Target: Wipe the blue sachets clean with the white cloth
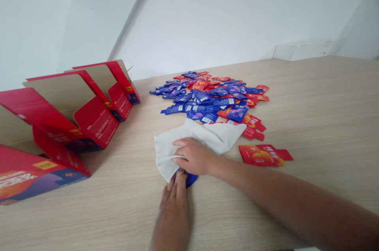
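Note:
A white cloth lies bunched on the table, and my right hand grips it from above, thumb apart from the fingers. Just below, my left hand has its fingers stretched out flat, pressing on a small blue packet. The cloth and my hands hide most of that packet. Beyond the cloth spreads a heap of flat blue packets mixed with red-and-orange packets. The cloth's far edge touches the nearest of them. To the right of my right hand, a single red packet lies apart.
Open red cardboard boxes stand in a row on the left: a near box, a middle box and a far box. The pale wooden table meets a white wall. A white object sits at the back right.

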The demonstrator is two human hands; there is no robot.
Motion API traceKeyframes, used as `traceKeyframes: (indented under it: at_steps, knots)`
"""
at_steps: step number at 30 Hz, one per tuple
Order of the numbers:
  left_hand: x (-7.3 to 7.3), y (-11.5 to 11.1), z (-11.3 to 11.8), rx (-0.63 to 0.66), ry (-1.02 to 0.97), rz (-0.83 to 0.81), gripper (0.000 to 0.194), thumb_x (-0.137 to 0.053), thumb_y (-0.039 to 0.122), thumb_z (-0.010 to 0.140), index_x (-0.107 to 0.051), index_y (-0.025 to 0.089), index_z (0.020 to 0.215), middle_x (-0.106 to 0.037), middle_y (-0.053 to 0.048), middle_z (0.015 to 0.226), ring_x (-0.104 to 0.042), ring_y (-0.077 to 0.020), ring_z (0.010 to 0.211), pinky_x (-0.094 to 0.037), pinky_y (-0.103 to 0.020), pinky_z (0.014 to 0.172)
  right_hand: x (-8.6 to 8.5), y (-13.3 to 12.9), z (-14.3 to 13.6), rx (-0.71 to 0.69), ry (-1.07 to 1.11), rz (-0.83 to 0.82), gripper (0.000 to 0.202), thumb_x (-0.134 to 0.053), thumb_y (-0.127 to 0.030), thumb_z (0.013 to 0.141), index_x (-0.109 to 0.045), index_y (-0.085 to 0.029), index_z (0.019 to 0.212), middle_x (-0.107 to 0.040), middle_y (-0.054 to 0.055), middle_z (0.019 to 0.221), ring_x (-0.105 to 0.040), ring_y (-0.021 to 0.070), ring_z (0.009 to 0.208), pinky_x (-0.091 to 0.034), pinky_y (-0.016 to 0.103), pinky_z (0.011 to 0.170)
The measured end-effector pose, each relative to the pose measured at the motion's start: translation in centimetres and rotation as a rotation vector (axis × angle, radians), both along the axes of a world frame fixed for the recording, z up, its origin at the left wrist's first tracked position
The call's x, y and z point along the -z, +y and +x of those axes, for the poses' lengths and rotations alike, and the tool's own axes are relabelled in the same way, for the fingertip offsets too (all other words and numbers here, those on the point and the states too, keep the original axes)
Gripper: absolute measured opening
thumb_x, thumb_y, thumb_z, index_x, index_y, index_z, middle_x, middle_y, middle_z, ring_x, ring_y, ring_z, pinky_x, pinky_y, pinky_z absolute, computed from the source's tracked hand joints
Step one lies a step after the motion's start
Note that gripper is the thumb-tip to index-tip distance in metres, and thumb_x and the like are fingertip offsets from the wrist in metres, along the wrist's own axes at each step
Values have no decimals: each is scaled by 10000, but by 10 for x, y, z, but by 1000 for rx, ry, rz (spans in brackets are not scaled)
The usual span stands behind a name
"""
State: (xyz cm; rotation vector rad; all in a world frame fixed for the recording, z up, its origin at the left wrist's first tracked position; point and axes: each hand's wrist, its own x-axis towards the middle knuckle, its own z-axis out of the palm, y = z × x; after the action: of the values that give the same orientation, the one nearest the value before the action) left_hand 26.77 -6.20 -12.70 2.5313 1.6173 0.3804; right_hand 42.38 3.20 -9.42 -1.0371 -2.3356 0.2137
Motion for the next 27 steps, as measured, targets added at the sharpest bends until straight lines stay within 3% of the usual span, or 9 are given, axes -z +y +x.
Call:
traceKeyframes:
  at_steps: [11, 19, 27]
  knots:
    - [-4, 0, 0, -13, 0, -45, 618, -173, -45, 782, -355, 111, 1352, -471, -147, 1404, -396, -216, 1310, -420, -440, 1055, -2, 1, -1, 0, 16, 4, 279, -539, -321, 879, -715, -129, 780, -644, 130, 1152, -579, 231, 1038, -403, 365, 946]
    - [0, 0, -1, 3, -51, 2, 626, -211, -38, 781, -356, 167, 1354, -497, -120, 1386, -415, -212, 1302, -443, -445, 1035, -2, 0, -1, 4, 30, -5, 269, -548, -318, 875, -714, -131, 776, -638, 136, 1162, -582, 229, 1033, -404, 370, 945]
    - [-3, -1, 2, -22, 2, -59, 623, -179, -54, 782, -327, 99, 1367, -445, -169, 1417, -357, -232, 1329, -410, -464, 1060, -2, -1, 1, -3, -1, -3, 294, -527, -341, 889, -725, -144, 801, -615, 129, 1219, -566, 234, 1084, -388, 374, 969]
